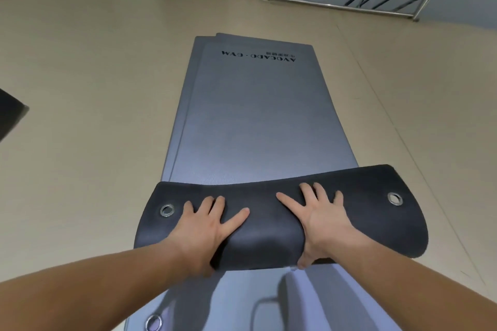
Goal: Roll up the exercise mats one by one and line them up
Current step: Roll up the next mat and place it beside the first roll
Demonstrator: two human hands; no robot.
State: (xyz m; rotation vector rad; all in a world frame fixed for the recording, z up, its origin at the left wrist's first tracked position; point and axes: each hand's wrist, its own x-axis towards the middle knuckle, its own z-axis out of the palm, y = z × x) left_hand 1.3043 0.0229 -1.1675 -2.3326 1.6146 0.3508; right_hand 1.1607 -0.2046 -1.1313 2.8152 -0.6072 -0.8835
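- Mats (255,115) lie in a flat grey stack on the floor (80,75), running away from the camera, with print at the far end.
- Top mat's near end is turned over into a black flap (269,239) (underside up), which lies across the stack and overhangs both sides.
- Left hand (207,226) is palm-down on the flap, fingers (218,204) spread, thumb out, pinching nothing.
- Right hand (321,220) is the same, beside it: fingers (306,191) spread flat, pressing.
- One eyelet (167,210) by the flap's left corner, one (394,198) by the right.
- Railing (376,5) at far right.
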